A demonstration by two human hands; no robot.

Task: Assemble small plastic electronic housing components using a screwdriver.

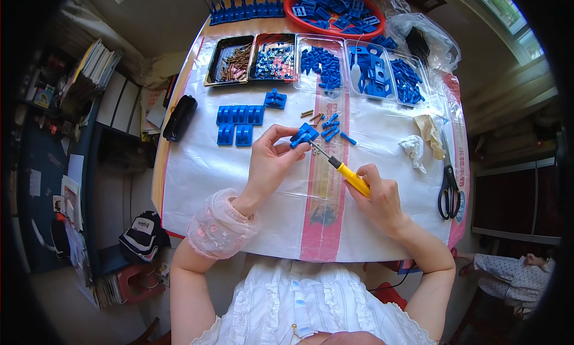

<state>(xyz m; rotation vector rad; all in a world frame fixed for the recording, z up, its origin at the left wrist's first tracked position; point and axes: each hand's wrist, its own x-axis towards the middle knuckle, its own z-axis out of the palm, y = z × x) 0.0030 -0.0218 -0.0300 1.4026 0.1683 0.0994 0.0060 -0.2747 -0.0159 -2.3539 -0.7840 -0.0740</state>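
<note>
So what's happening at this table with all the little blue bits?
A person sits at a plastic-covered table. Their left hand holds a small blue plastic part, and their right hand points a yellow-handled screwdriver into it. Six similar blue pieces lie in rows beside them, trays of parts stand behind, and scissors lie to the right.

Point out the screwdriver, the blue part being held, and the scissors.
screwdriver [354, 179]: head view, yellow handle.
blue plastic part [304, 134]: head view, its top face.
scissors [449, 192]: head view, black handles.
</note>
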